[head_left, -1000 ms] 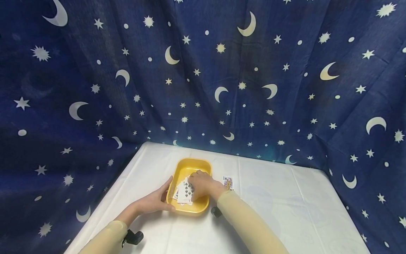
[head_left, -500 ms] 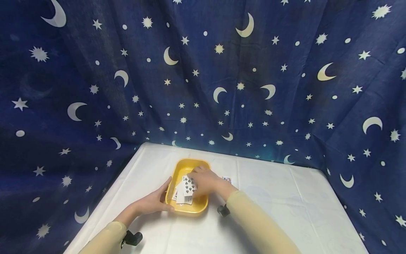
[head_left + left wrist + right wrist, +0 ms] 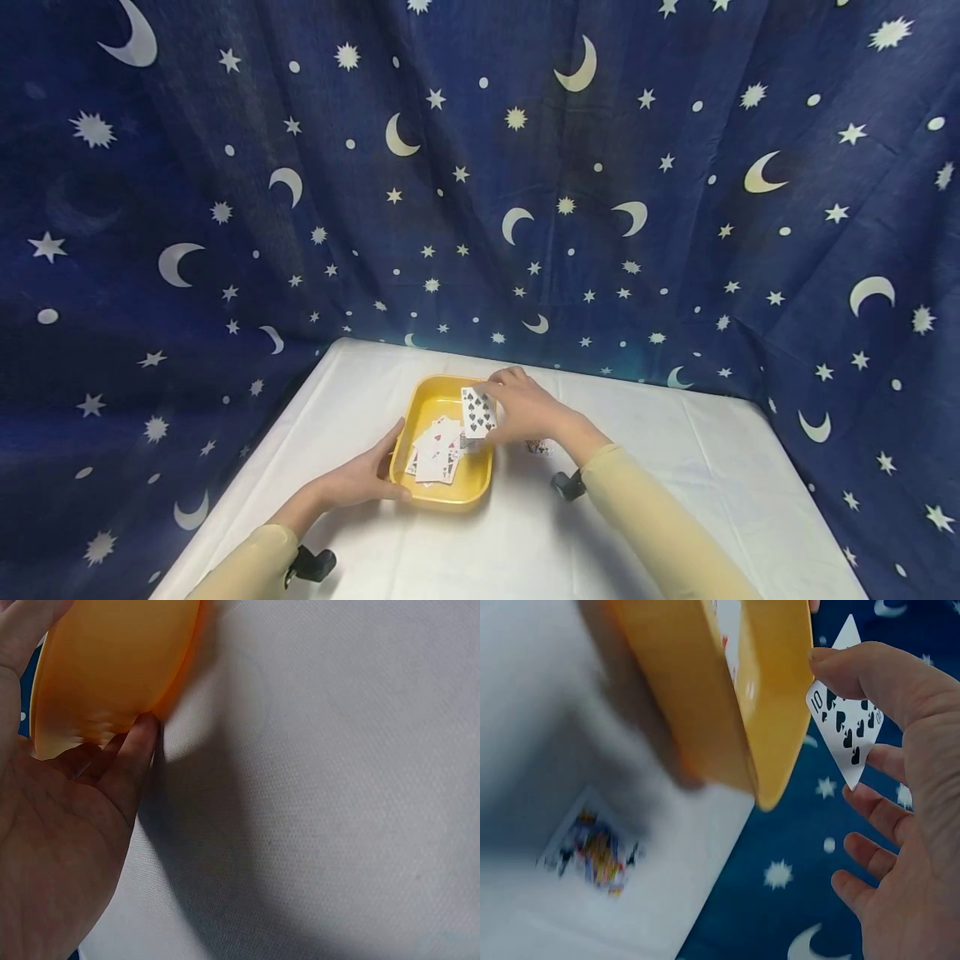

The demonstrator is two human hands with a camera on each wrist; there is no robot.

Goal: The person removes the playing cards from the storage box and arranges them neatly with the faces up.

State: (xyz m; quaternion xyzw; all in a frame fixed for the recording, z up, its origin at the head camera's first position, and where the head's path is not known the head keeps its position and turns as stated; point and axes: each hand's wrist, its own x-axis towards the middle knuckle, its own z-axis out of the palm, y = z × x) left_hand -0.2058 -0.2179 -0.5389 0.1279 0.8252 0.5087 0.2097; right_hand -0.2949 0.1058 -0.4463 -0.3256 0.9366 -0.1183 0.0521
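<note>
A yellow plastic tub point(image 3: 427, 403) stands on the white-covered table, with several playing cards point(image 3: 435, 442) overlapping on its floor. My left hand point(image 3: 362, 478) holds the tub by its left side, thumb at the near corner and fingertips against the wall point(image 3: 112, 667). Over the tub's right rim, my right hand point(image 3: 527, 408) pinches a ten of spades point(image 3: 477, 413), face showing, between thumb and fingers. The right wrist view shows this ten point(image 3: 843, 720) held upright by the thumb point(image 3: 862, 671), the lower fingers spread loosely.
A face card point(image 3: 596, 853) lies on the white cloth point(image 3: 660, 467) right of the tub, partly under the right hand in the head view. Behind the table hangs a dark blue curtain point(image 3: 450, 333) with moons and stars. Both wrists carry small black cameras point(image 3: 311, 565).
My right hand has lifted the ten of spades from the pile and carried it right, to the tub's right rim. Red-suited cards beneath now show. My left hand stays on the tub.
</note>
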